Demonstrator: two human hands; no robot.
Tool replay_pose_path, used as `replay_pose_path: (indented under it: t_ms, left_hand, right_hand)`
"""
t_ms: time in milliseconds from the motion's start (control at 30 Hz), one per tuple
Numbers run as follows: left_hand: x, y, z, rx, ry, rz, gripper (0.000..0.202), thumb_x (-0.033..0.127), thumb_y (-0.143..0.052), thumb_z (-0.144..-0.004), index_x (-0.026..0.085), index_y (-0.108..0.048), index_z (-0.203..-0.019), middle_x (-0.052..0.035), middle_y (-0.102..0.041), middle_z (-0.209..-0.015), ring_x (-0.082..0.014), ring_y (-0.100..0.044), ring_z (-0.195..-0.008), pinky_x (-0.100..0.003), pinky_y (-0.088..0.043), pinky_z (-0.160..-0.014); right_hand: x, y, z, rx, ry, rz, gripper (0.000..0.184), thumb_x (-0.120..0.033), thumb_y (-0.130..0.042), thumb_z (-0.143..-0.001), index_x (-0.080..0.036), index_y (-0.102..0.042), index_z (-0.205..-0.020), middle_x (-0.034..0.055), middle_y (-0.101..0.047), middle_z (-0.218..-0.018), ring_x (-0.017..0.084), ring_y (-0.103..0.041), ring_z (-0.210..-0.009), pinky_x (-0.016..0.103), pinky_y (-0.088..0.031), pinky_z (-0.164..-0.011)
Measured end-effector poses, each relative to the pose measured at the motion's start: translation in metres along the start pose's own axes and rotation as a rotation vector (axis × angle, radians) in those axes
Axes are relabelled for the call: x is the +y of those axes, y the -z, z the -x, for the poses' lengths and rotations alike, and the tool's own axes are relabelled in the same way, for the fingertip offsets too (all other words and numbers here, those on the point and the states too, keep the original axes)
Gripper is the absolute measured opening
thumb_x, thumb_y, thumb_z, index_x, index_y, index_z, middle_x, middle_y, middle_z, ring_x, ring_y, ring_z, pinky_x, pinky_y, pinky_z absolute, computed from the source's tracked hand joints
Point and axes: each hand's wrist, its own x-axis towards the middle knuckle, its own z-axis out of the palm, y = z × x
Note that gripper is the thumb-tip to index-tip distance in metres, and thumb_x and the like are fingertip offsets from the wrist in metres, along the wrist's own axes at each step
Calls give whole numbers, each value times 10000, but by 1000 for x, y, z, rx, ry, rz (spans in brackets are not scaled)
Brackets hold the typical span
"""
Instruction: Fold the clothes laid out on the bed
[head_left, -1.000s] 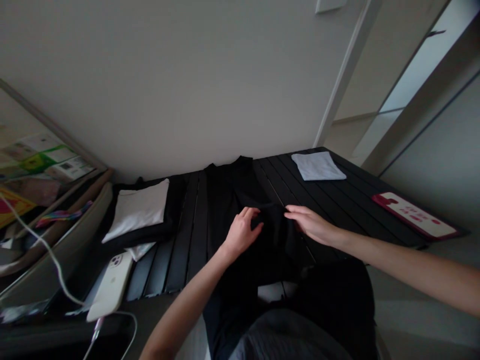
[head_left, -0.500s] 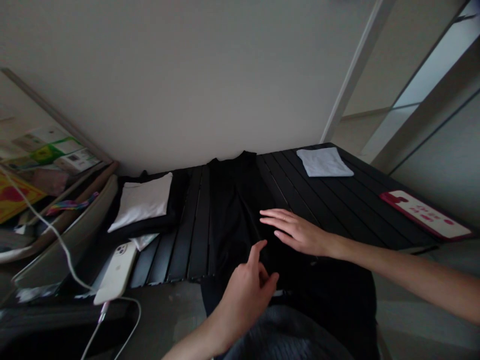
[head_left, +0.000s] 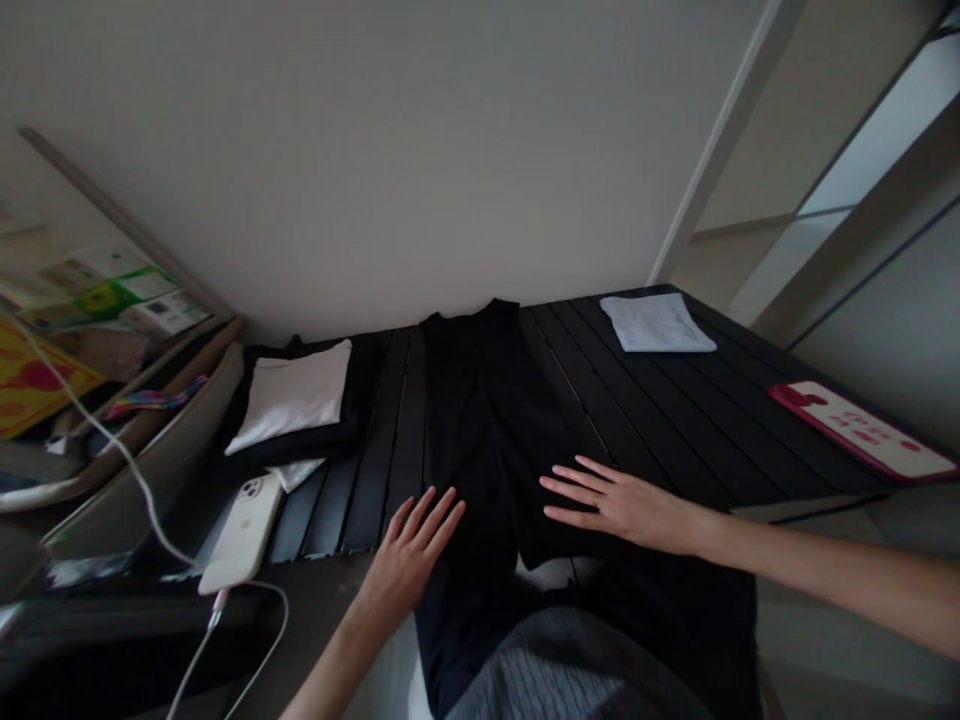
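And here a long black cloth garment (head_left: 480, 430) is seen laid out lengthwise on a black slatted table (head_left: 645, 420), its top end at the far edge and its lower part carried over the near edge toward the person; where it ends is lost in shadow. The right hand (head_left: 622, 505) is held flat on the garment's near right side, fingers spread, a ring visible on one finger. The left hand (head_left: 405, 570) is placed at the garment's near left edge, fingers fanned out; whether they are pressing the cloth or just above it cannot be told. Both grips are wide open, and nothing is being held by either.

Flat, open palms look like the right call on limp cloth like this: the fabric is pressed rather than pinched, so no new ridge is raised, and light, even pressure from both sides should serve it best.

Off to the left, a folded white cloth (head_left: 289, 395) is seen on a folded black garment (head_left: 300, 455), with a white phone (head_left: 244, 530) just beside the near left corner, a white charging cable (head_left: 142, 505) trailing from it. A folded pale cloth (head_left: 656, 323) is placed by the far right corner, and a red-and-white card (head_left: 862, 430) lies along the right edge. A grey ribbed knit (head_left: 570, 670) fills the bottom of the view.
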Motion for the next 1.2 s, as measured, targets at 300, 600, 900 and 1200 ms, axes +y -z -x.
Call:
replay_pose_path:
  t_ms: [300, 600, 900, 1200]
  left_hand:
    - [10, 44, -16, 3, -176, 652, 509, 63, -377, -842, 257, -564, -1275, -67, -630, -1259, -217, -530, -1217, -484, -315, -1093]
    - [-15, 54, -64, 101, 298, 1123, 281, 388, -502, -876, 148, -624, -796, 7, -591, -681, -110, -501, -623, -198, -410, -584]
    - [-155, 35, -237, 694, 642, 1043, 226, 337, -520, -876, 122, -591, -882, -31, -601, -766, -144, -552, -719, -238, -439, -679]
    - [-113, -47, -245, 226, 927, 484, 547, 367, -396, -933, 99, -338, -1406, -213, -378, -1465, -342, -222, -1411, -522, -214, -1106]
  right_hand:
    - [-25, 45, -16, -47, -48, -561, 527, -98, -547, -792, -237, -575, -1299, 87, -656, -1222, 240, -588, -1156, 419, -423, -1022]
    - [38, 87, -56, 14, -389, -843, 207, -316, -589, -845, -208, -738, -939, 2, -730, -845, 179, -659, -772, 271, -509, -741]
    - [194, 102, -158, 586, -919, -312, 351, -265, -460, -923, -84, -598, -1191, 162, -638, -1196, 232, -564, -1132, 356, -400, -968]
    - [209, -13, -161, 276, -1225, -114, 705, -513, -368, -935, -45, -287, -1456, 265, -250, -1512, 387, -192, -1402, 565, -182, -1081]
